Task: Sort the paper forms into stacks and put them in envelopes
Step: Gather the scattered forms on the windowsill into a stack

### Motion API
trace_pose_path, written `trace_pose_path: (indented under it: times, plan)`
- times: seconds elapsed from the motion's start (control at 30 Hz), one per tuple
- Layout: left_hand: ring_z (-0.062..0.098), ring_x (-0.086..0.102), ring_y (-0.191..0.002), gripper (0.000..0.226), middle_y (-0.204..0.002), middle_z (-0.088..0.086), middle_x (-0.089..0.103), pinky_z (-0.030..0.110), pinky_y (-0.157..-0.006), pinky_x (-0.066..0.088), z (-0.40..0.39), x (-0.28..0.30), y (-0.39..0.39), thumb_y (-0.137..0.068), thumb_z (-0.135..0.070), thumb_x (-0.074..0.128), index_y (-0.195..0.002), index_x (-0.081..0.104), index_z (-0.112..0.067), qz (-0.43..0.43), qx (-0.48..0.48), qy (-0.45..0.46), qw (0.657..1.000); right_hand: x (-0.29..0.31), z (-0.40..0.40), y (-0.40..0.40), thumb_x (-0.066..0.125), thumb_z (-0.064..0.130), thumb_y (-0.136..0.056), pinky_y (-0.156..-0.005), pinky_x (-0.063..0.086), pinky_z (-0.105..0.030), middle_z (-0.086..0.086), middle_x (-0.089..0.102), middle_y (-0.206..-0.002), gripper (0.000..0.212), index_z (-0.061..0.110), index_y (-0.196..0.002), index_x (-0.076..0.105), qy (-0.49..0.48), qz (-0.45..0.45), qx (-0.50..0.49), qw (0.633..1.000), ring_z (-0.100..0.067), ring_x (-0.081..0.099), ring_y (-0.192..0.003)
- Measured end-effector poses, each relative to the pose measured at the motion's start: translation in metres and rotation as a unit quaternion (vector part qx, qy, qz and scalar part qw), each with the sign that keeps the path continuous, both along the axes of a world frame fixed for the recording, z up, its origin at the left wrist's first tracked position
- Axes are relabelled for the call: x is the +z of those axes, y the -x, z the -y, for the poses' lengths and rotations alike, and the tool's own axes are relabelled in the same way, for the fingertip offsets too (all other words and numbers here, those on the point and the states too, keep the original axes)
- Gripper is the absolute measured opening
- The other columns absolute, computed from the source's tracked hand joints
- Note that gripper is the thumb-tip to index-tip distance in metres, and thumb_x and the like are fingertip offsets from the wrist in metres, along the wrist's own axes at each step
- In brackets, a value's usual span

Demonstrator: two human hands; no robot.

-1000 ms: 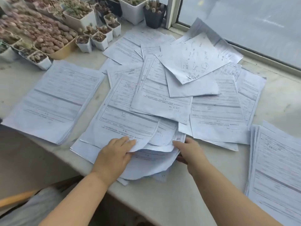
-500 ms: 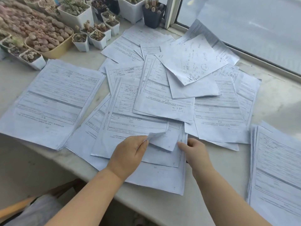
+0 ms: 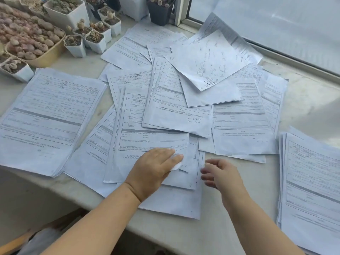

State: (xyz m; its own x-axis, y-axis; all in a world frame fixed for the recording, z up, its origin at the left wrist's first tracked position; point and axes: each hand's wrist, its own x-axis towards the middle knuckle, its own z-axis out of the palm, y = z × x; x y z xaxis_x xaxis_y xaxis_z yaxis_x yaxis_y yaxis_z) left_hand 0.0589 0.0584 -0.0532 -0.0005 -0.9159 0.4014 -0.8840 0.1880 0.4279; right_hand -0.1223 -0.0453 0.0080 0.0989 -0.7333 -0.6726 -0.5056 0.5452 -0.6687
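A loose pile of printed paper forms [image 3: 184,115] lies spread across the middle of the pale stone ledge [image 3: 305,107]. A neat stack of forms [image 3: 49,116] sits to the left, and another stack [image 3: 312,181] at the right edge. My left hand [image 3: 152,172] rests flat on the nearest form [image 3: 147,138], with fingers straight beside its curled lower corner. My right hand [image 3: 222,175] hovers just right of that sheet's edge, fingers loosely curled and holding nothing. It is slightly blurred.
Small white pots of succulents [image 3: 95,39] and a tan tray of pebble-like plants [image 3: 27,39] crowd the back left. A black pot [image 3: 160,11] stands by the window frame [image 3: 276,50] along the back right. The ledge's front edge runs under my forearms.
My left hand has stopped pinching the lifted sheet corner and now lies flat on the form. My right hand has come off the papers and drawn slightly right.
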Motion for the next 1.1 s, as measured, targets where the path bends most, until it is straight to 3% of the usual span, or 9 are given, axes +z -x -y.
trace_pose_path:
  times: [0.13, 0.27, 0.47, 0.57, 0.7, 0.8, 0.9, 1.03, 1.1]
  plan:
    - [0.023, 0.068, -0.095, 0.031, -0.109, 0.004, 0.07, 0.035, -0.075, 0.056, 0.013, -0.006, -0.002, -0.094, -0.015, 0.046, -0.124, 0.053, -0.019, -0.007, -0.009, -0.028, 1.0, -0.001, -0.007, 0.006, 0.056, 0.012, -0.095, -0.071, 0.06, -0.031, -0.012, 0.074, -0.086, 0.009, 0.01, -0.099, 0.064, -0.096, 0.004, 0.016, 0.995, -0.021, 0.073, -0.076]
    - [0.018, 0.07, -0.094, 0.031, -0.11, -0.001, 0.071, 0.032, -0.066, 0.058, 0.024, 0.005, -0.001, -0.092, -0.021, 0.045, -0.123, 0.053, -0.023, -0.063, -0.009, -0.079, 0.995, -0.004, -0.007, -0.004, 0.06, 0.028, -0.095, -0.065, 0.056, -0.03, -0.009, 0.075, -0.078, 0.022, 0.008, -0.097, 0.069, -0.172, 0.055, -0.002, 0.984, -0.02, 0.071, -0.066]
    - [0.023, 0.063, -0.106, 0.038, -0.121, 0.004, 0.065, 0.037, -0.075, 0.057, 0.01, 0.005, 0.003, -0.086, -0.022, 0.046, -0.119, 0.061, -0.011, -0.079, -0.028, -0.171, 0.982, -0.016, 0.016, -0.049, 0.061, 0.024, -0.095, -0.065, 0.054, -0.034, -0.013, 0.07, -0.095, 0.029, 0.002, -0.113, 0.065, -0.184, 0.091, -0.03, 0.978, -0.025, 0.066, -0.074]
    - [0.025, 0.062, -0.111, 0.042, -0.123, 0.009, 0.064, 0.037, -0.085, 0.056, 0.001, 0.005, -0.001, -0.078, -0.017, 0.045, -0.117, 0.059, -0.016, -0.076, -0.006, -0.167, 0.983, -0.019, 0.021, -0.057, 0.065, 0.04, -0.09, -0.067, 0.053, -0.032, -0.01, 0.072, -0.097, 0.034, 0.01, -0.107, 0.067, -0.176, 0.085, -0.025, 0.98, -0.027, 0.067, -0.079]
    - [0.022, 0.059, -0.11, 0.035, -0.12, 0.008, 0.064, 0.036, -0.094, 0.048, -0.012, 0.017, 0.014, -0.095, -0.04, 0.051, -0.111, 0.067, -0.013, -0.095, -0.015, -0.132, 0.987, -0.011, 0.005, -0.032, 0.056, 0.005, -0.09, -0.074, 0.049, -0.039, -0.017, 0.073, -0.102, 0.018, 0.011, -0.094, 0.072, -0.158, 0.075, 0.047, 0.983, -0.028, 0.066, -0.082]
    - [0.015, 0.053, -0.118, 0.043, -0.124, 0.004, 0.062, 0.026, -0.106, 0.036, -0.029, 0.035, 0.014, -0.096, -0.042, 0.047, -0.114, 0.068, -0.009, -0.128, 0.099, -0.098, 0.982, 0.002, -0.014, 0.011, 0.053, 0.001, -0.092, -0.089, 0.054, -0.046, -0.013, 0.075, -0.1, 0.022, 0.006, -0.105, 0.07, -0.217, 0.101, 0.061, 0.969, -0.031, 0.071, -0.096]
    - [0.013, 0.045, -0.123, 0.044, -0.13, 0.0, 0.055, 0.01, -0.107, 0.024, -0.05, 0.034, 0.001, -0.092, -0.039, 0.046, -0.121, 0.063, -0.012, -0.14, 0.248, -0.115, 0.952, 0.002, -0.017, 0.032, 0.055, 0.0, -0.093, -0.081, 0.058, -0.041, -0.015, 0.074, -0.102, 0.019, 0.002, -0.108, 0.067, -0.265, 0.153, 0.052, 0.951, -0.03, 0.072, -0.092]
    - [0.025, 0.037, -0.133, 0.048, -0.142, 0.009, 0.044, 0.03, -0.111, 0.026, -0.069, 0.025, -0.002, -0.091, -0.025, 0.063, -0.134, 0.05, -0.008, -0.176, 0.394, -0.204, 0.879, -0.009, -0.01, 0.021, 0.049, -0.012, -0.091, -0.07, 0.058, -0.035, -0.01, 0.075, -0.093, 0.028, 0.006, -0.105, 0.065, -0.21, 0.14, 0.086, 0.964, -0.025, 0.072, -0.083]
    - [0.026, 0.038, -0.131, 0.058, -0.141, 0.012, 0.043, 0.036, -0.111, 0.029, -0.076, 0.029, -0.002, -0.088, -0.023, 0.067, -0.138, 0.043, -0.006, -0.205, 0.459, -0.24, 0.83, -0.01, -0.014, 0.029, 0.05, -0.013, -0.089, -0.077, 0.058, -0.039, -0.012, 0.075, -0.098, 0.031, 0.004, -0.111, 0.065, -0.223, 0.144, 0.096, 0.959, -0.029, 0.072, -0.088]
